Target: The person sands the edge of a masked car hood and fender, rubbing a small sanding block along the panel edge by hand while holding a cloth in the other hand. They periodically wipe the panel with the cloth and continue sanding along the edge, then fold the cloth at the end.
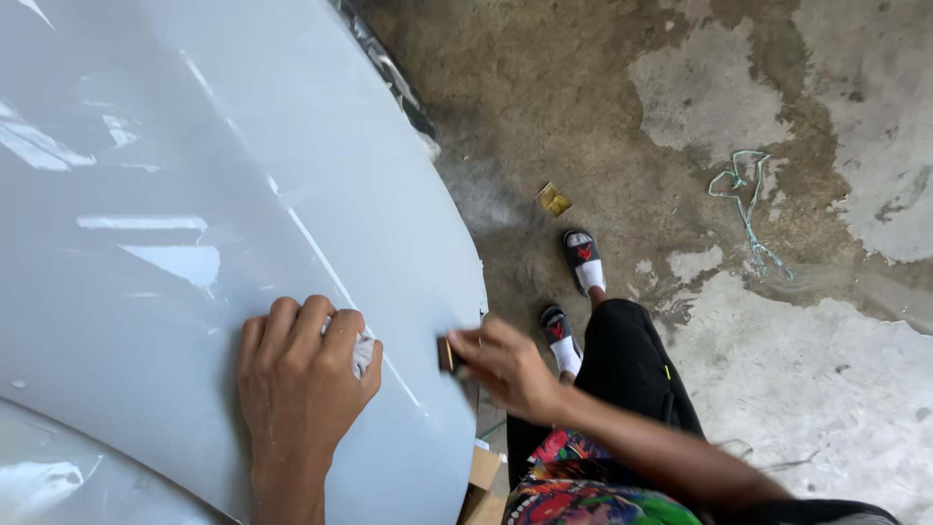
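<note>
Left hand point(299, 374) — fingers curled, knuckles up, pressed on the panel point(194, 194) with a white rag point(362, 352) bunched under the fingertips. It is closed on the rag and braces against the glossy surface.

Right hand point(505, 367) — at the panel's right edge, fingers pinched on a small dark block point(447, 354) with a tan face, held against the rim. The hand is slightly blurred, so the exact grip cannot be told beyond a pinch.

Panel — large, pale grey-blue, curved and glossy, with window reflections across it. It fills the left half of the view; the rim where the block sits lies just right of the rag.

Handling note — judged from the posture: the block works best kept flat to the edge rather than tipped on a corner, with light, even strokes along the rim. The rag hand, kept close beside the worked spot, can steady the panel and wipe residue before it scratches the gloss.

Below the edge — a corner of cardboard point(483, 467), and the person's black trousers point(632, 379) and patterned shirt point(573, 486).

Further off — two feet in white socks and dark slides point(581, 255) on a stained concrete floor point(826, 389); a yellow scrap point(554, 199); a loose tangle of pale green cord point(743, 190).
</note>
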